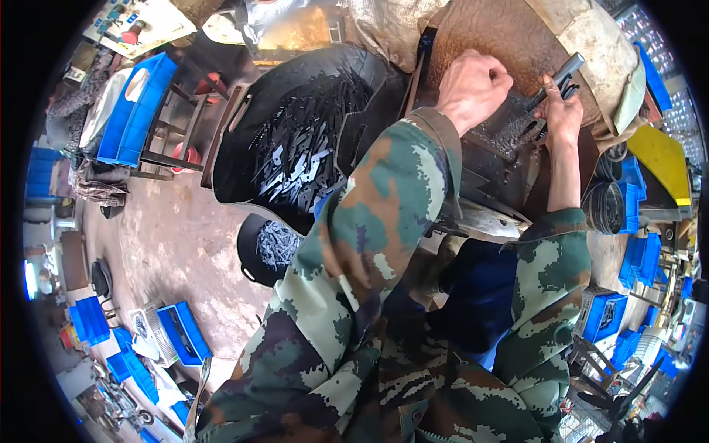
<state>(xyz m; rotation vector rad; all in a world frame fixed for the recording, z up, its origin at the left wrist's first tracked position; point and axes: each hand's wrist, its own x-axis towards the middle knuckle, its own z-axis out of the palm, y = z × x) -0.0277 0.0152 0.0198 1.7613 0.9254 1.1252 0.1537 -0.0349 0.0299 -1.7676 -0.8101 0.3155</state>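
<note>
My left hand (473,87) is curled into a fist above a dark, worn work surface with brown wet-looking sheeting behind it. What its fingers hold, if anything, is hidden. To its right, my right hand (561,114) is closed around several dark metal pieces (567,71), which stick out past the thumb toward the upper right. Dark grit (505,142) lies on the surface between the hands. Left of my left forearm stands a large black tub (230,166) holding a heap of dark, flat metal strips (295,151).
A smaller black bucket (249,260) of thin grey metal pieces (277,244) stands below the tub. Blue bins stand on the left, one on a stand (136,111), another on the floor (183,334). More blue bins (604,316) and a yellow panel (661,166) are on the right.
</note>
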